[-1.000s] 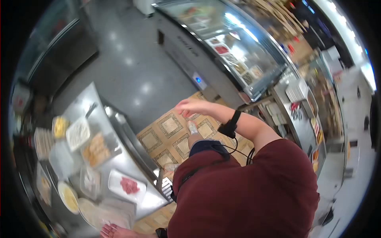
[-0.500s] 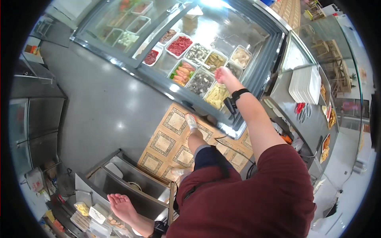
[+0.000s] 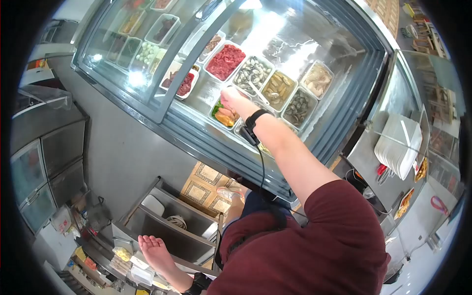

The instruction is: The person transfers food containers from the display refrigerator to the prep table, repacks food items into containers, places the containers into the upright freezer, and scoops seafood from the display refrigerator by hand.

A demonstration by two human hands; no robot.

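Note:
My right hand point(image 3: 234, 99) is over the open chest of the display fridge point(image 3: 196, 129), above a white tray of pinkish-orange pieces with green leaves point(image 3: 225, 117). Its fingers point down and are mostly hidden, so any hold cannot be made out. Just behind it are a tray of red meat point(image 3: 225, 62) and a tray of grey-and-white pieces with a white-handled utensil point(image 3: 252, 72). A tray of dark red pieces point(image 3: 186, 84) sits to its left. My left hand point(image 3: 156, 251) hangs open and holds nothing, beside a steel unit with open compartments point(image 3: 189, 216).
Trays of yellowish-brown strips point(image 3: 279, 90), dark grey pieces point(image 3: 298, 108) and pale pieces point(image 3: 316, 80) stand farther right in the fridge. Sliding glass covers its left part. A stack of white trays point(image 3: 398, 145) is on the right counter. Food containers point(image 3: 142, 274) stand at lower left.
The view has swung from the food counter to the fridge, which now appears larger and closer. My right hand has moved from over the floor to the pinkish-orange tray. My left hand stays open.

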